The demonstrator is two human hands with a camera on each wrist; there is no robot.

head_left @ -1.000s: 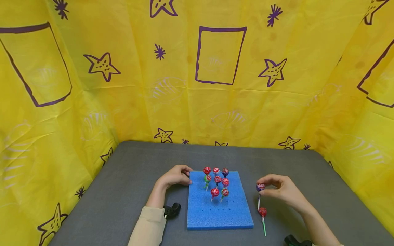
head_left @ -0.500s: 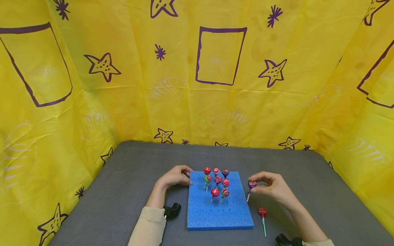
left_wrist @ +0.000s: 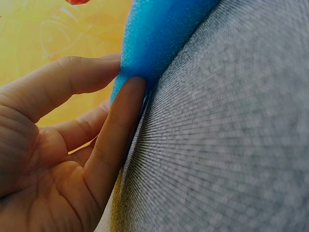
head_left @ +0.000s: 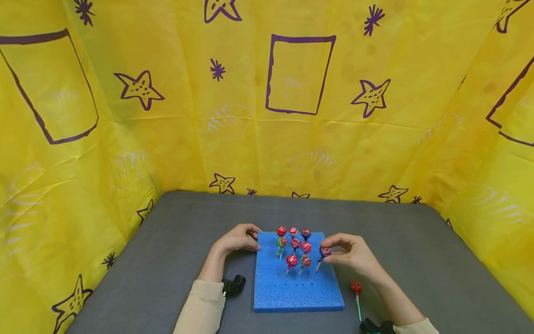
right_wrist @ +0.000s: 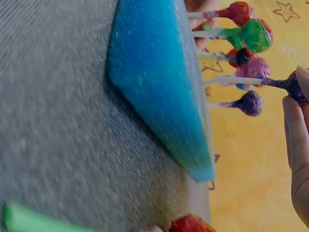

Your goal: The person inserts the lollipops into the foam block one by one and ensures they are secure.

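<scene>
My right hand pinches a purple-wrapped lollipop by its head, over the right part of the blue foam board. Its white stick points down, with the tip close to the small holes right of the front row. In the right wrist view the held lollipop overlaps others behind it. Several lollipops stand upright in the board in rows, wrapped in red, pink, green and purple. At the board's left edge rests my left hand. In the left wrist view its fairly straight fingers touch the foam's side.
A red lollipop with a green stick lies on the grey table, right of the board and close to my right forearm. Small holes dot the board's front half. A yellow patterned cloth surrounds the table at back and sides.
My right hand has carried the purple lollipop left, from beside the red one on the table to over the board. The left hand and the board have stayed in place.
</scene>
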